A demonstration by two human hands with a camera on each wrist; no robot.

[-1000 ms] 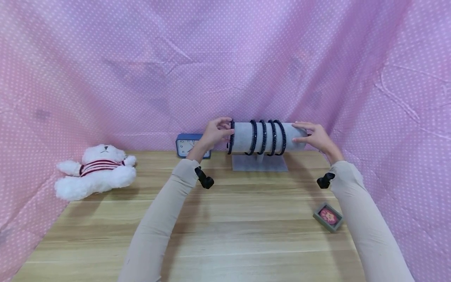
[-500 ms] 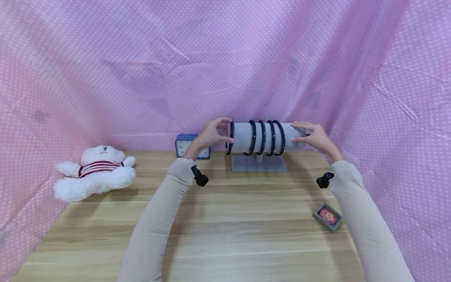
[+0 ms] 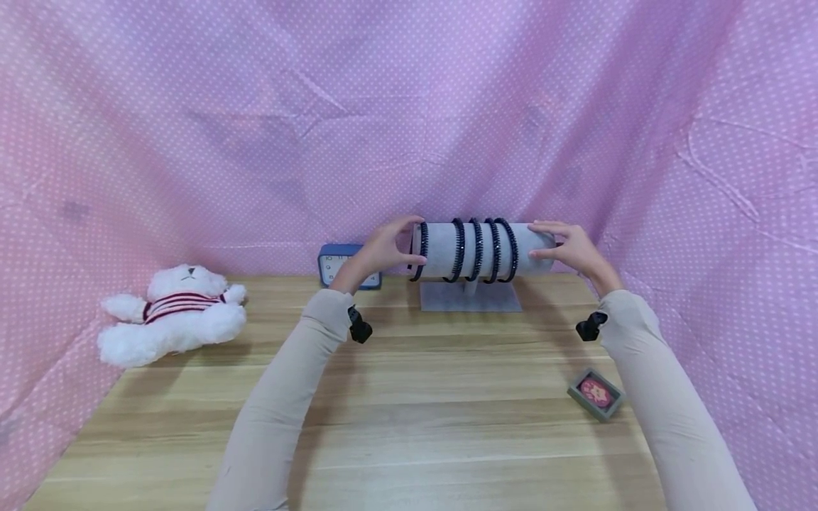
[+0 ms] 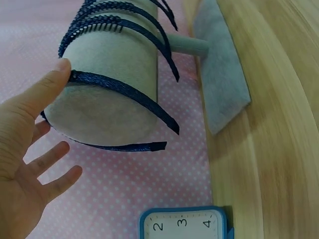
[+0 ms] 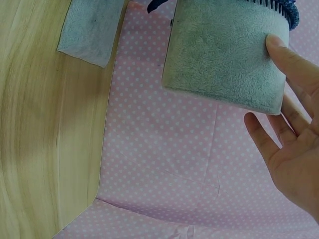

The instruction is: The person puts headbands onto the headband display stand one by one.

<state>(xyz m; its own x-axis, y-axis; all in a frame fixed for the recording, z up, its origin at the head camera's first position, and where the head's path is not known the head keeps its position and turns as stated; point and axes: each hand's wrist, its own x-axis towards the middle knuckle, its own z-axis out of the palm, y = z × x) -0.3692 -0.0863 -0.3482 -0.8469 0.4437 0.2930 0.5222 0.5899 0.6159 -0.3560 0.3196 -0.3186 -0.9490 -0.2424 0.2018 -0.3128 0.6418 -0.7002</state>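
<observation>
A grey plush headband display stand [image 3: 441, 248], a horizontal roll on a post and flat base, stands at the back of the table. Several dark headbands with toothed inner edges hang over it. My left hand [image 3: 385, 247] holds the leftmost headband [image 4: 119, 88] at the roll's left end, the thumb tip at its edge and the index finger near its top. Its other fingers spread past the end in the left wrist view. My right hand [image 3: 573, 248] grips the roll's right end, thumb [image 5: 281, 52] in front and the other fingers mostly behind.
A blue-framed clock [image 3: 332, 264] stands behind my left wrist. A white plush bear [image 3: 185, 312] in a striped top lies at the left. A small box [image 3: 596, 394] with a pink picture lies beside my right forearm. Pink dotted cloth [image 3: 319, 142] hangs around the wooden table.
My left hand's fingers have opened wider around the leftmost headband, and the wrist has shifted slightly left. My right hand keeps its grip on the stand's right end.
</observation>
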